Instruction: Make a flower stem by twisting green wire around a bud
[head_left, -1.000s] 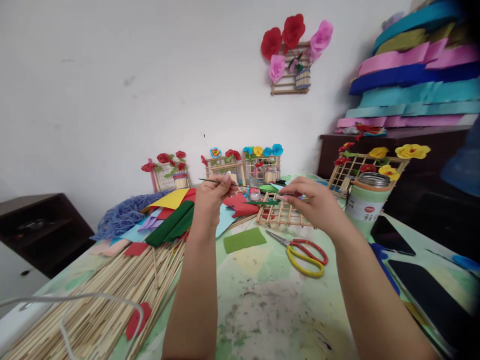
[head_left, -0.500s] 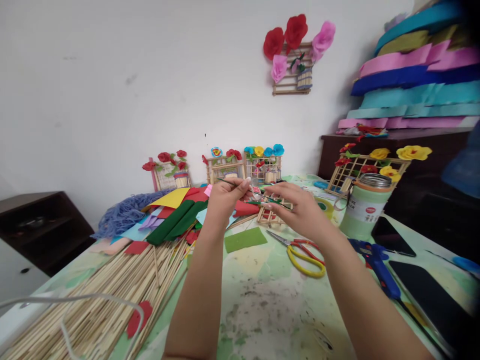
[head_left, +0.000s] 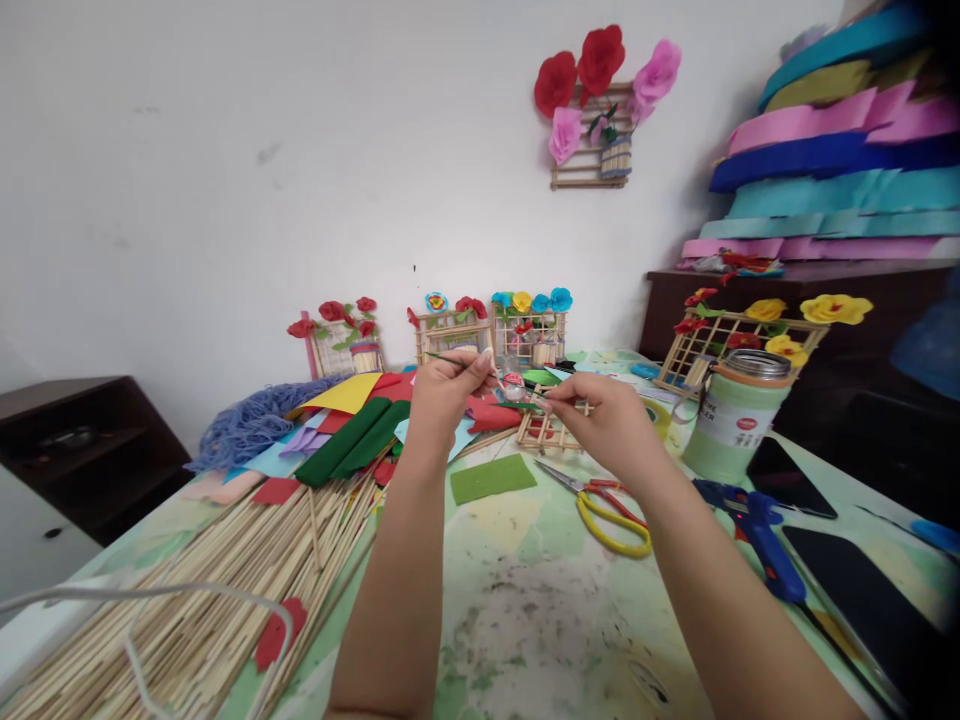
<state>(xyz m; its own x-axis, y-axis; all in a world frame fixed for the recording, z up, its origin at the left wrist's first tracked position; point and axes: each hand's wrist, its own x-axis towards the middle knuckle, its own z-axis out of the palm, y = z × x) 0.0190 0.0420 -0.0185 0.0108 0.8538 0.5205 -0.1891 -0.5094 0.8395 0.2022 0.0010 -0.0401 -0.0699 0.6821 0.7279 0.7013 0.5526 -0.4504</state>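
My left hand is closed in a pinch on a thin dark green stem, one end of which sticks out to the left past the fingers. The stem seems to run across the gap towards my right hand, whose thumb and fingers are pressed together on it. A narrow green strip shows beside the right fingertips; whether it is joined to the stem I cannot tell. Behind the hands lies a small stick lattice. Below them rest a green paper rectangle and yellow-and-red-handled scissors.
Bundled thin sticks and coloured paper cover the left side, beside blue yarn. At right stand a green bottle, a blue glue gun and two dark phones. Flower-trimmed lattices line the wall.
My right fingers have closed from a looser spread into a pinch near the green strip. The left hand stays nearly in place, still pinching the stem. The view has shifted slightly.
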